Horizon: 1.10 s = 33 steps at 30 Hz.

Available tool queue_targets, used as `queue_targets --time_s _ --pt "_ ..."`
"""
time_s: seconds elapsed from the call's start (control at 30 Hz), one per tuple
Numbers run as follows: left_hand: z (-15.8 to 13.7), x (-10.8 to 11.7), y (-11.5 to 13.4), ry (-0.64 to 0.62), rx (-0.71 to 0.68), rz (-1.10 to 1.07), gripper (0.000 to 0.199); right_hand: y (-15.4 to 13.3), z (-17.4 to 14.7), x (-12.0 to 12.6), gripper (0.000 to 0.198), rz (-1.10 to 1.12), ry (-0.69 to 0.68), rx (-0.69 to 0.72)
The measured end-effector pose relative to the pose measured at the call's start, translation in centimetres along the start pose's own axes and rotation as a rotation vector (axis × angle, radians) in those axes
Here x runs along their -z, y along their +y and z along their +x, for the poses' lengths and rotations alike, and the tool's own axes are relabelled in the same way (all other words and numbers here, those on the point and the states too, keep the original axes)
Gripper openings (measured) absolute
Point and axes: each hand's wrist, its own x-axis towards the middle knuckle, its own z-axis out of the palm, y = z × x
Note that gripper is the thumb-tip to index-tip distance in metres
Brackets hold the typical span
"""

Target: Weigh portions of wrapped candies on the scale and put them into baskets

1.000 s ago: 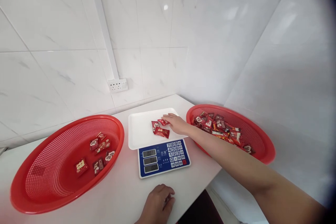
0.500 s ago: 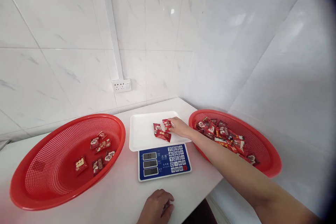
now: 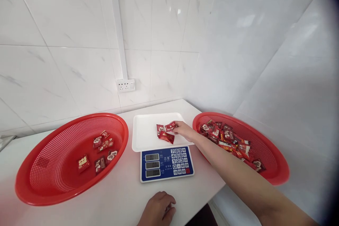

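Since a second ago your right hand (image 3: 183, 130) has gone from fingers stretched over a red snack packet (image 3: 169, 126) to pinching it, and the packet has turned. Camera view has shifted a bit too.

White table (image 3: 116, 189) under everything. Left red basket (image 3: 70, 174): a few scattered packets (image 3: 101, 165) on its floor. Right red basket (image 3: 277, 167): a heap of mixed packets (image 3: 228, 136). Blue-panelled scale (image 3: 167, 164) between the two, white tray (image 3: 144, 134) behind its keypad.

Your right forearm (image 3: 225, 169) reaches in from lower right, passing in front of the right basket; palm down over the tray's right side. Thumb and fingertips are closed on the packet's right end; can't tell if it's clear of the tray.

Your left hand (image 3: 159, 209) is at the table's near edge, below the scale, released, fingers half-curled, thumb apart.

Two more tray packets: white-label packet (image 3: 160, 129) just left of your pinched one, dark-red packet (image 3: 166, 137) just below.
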Motion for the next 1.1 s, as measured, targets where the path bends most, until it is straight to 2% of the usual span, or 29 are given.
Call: queue_targets --time_s 0.2,0.4,0.63,0.83,0.93,1.1 --pt "-0.1 0.0 0.0 0.017 -0.007 -0.011 0.024 -1.3 -1.0 0.1 0.015 0.367 -0.021 -0.012" --pt "-0.1 -0.2 -0.2 0.024 -0.024 -0.012 0.025 -2.2 -2.2 -0.9 0.033 0.456 -0.076 -0.023" --pt "-0.3 -0.2 -0.1 0.052 -0.030 -0.005 0.024 -1.7 -1.9 -0.7 0.045 0.208 0.034 0.011" --pt "-0.3 -0.4 -0.3 0.072 -0.066 0.013 0.022 -0.7 -1.5 0.8 0.039 -0.155 0.144 -0.016" --pt "-0.1 -0.4 -0.4 0.069 -0.079 0.024 0.020 -0.7 -1.5 2.6 0.029 -0.333 0.232 0.020" --pt "0.3 -0.3 -0.9 0.002 -0.098 0.017 0.021 -1.9 -2.8 7.7 0.028 -0.521 0.436 0.009"
